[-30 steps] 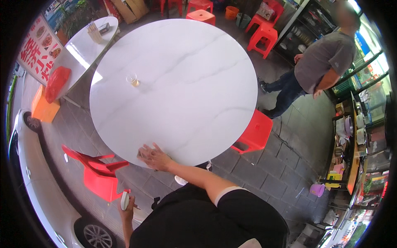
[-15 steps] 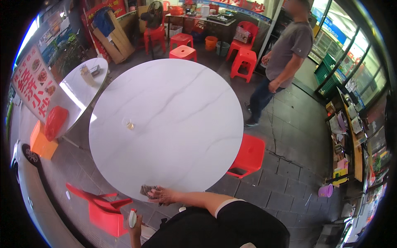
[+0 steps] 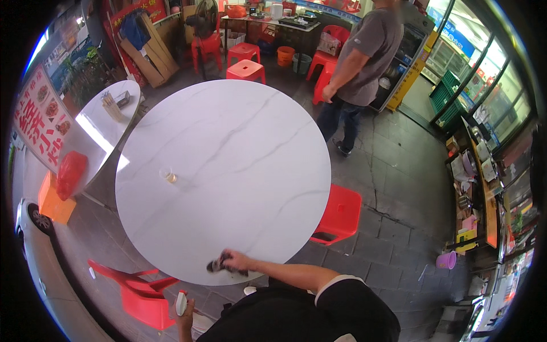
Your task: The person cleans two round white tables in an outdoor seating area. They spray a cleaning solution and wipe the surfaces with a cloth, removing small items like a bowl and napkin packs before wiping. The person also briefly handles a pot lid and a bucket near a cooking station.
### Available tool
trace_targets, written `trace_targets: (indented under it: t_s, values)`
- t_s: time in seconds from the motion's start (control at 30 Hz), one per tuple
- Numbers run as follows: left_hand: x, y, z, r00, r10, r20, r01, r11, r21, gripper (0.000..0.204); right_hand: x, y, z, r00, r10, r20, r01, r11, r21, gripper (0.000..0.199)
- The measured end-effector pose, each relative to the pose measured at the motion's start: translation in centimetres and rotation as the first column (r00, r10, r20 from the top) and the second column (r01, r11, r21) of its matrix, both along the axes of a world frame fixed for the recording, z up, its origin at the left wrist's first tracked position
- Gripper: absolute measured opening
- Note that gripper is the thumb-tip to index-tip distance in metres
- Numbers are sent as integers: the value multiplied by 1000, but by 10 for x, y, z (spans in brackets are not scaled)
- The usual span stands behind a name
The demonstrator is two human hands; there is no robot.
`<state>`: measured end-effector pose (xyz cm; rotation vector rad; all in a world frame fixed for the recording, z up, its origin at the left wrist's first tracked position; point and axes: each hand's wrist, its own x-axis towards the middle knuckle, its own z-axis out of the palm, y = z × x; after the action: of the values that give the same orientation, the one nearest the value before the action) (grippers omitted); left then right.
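1. Cloth (image 3: 218,265), dark and crumpled, lies on the round white marble-look table (image 3: 228,171) at its six o'clock rim, pressed under the right hand (image 3: 236,261).
2. Fingers of that right hand curl down over the cloth, grasping it against the tabletop; the forearm reaches in from four o'clock.
3. Lower down, off the table's edge at about seven o'clock, the left hand (image 3: 183,316) is clenched around a small white bottle (image 3: 180,302), held upright.
4. A small clear glass (image 3: 168,175) stands on the table toward nine o'clock, well apart from the cloth.
5. A red plastic chair (image 3: 139,290) sits just beside the left hand at eight o'clock; a red stool (image 3: 341,214) stands at the table's four o'clock rim.
6. Another person in a grey shirt (image 3: 364,57) stands beyond the table at one o'clock.
7. A second, smaller white table (image 3: 94,137) lies at ten o'clock.
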<state>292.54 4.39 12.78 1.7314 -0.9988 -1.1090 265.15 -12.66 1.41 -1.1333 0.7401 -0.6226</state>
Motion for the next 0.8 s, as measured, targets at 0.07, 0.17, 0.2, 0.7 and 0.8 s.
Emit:
trace_targets:
  t_s: [0.07, 0.17, 0.2, 0.7, 0.8]
  values:
    - [-3, -8, -5, 1000, 7, -3, -8, 1000, -27, 32, -51, -35, 13, 975, -213, -67, 217, 974, 58, 28]
    - [-15, -22, 5, 999, -36, 19, 35, 999, 20, 27, -135, -83, 22, 761, -634, -141, 628, 773, -90, 27]
    - [-19, -29, 15, 998, -54, 29, 53, 997, 58, 27, -163, -99, 25, 656, -740, -148, 727, 672, -142, 26]
    - [-47, -56, 29, 1000, -18, 2, 16, 964, 265, 32, -313, -205, -1, -99, -859, -502, -138, 512, -848, 50]
    - [-49, -56, 29, 1000, 15, -14, -10, 959, 283, 32, -336, -255, -9, -55, -863, -502, -82, 505, -859, 51]
